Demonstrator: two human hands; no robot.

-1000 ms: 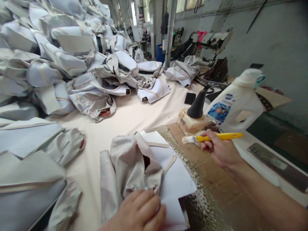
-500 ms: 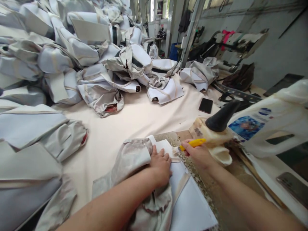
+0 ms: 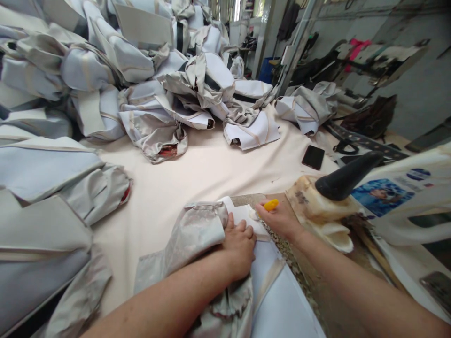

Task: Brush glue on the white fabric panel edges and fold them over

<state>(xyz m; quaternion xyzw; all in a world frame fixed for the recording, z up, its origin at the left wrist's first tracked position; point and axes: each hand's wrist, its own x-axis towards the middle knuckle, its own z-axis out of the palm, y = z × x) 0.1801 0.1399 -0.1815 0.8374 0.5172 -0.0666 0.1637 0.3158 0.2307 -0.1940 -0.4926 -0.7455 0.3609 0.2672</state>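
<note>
My left hand point(image 3: 237, 249) lies with its fingers spread on a bag-like sewn piece of grey fabric point(image 3: 197, 230), pressing on the white flap point(image 3: 237, 213) at its far end. A stiff white panel point(image 3: 282, 300) with a beige strip extends from the piece toward me. My right hand point(image 3: 280, 220) is closed around a brush with a yellow handle point(image 3: 270, 204). Its pale bristles touch the right edge of the white flap. Most of the handle is hidden by my fingers. Beneath the piece is a board crusted with dried residue point(image 3: 252, 199).
A large heap of similar sewn pieces point(image 3: 123, 61) fills the back left. Right of my hand stands a stained, cut-open container point(image 3: 306, 197) with a black cone point(image 3: 347, 178) on it, beside a large white jug point(image 3: 416, 197). A phone point(image 3: 313, 157) lies on the cloth-covered table point(image 3: 225, 169).
My right hand has shifted the brush along the flap's edge, and its handle now looks shorter and tilts toward me. My left hand stays on the piece. The whole view has moved slightly.
</note>
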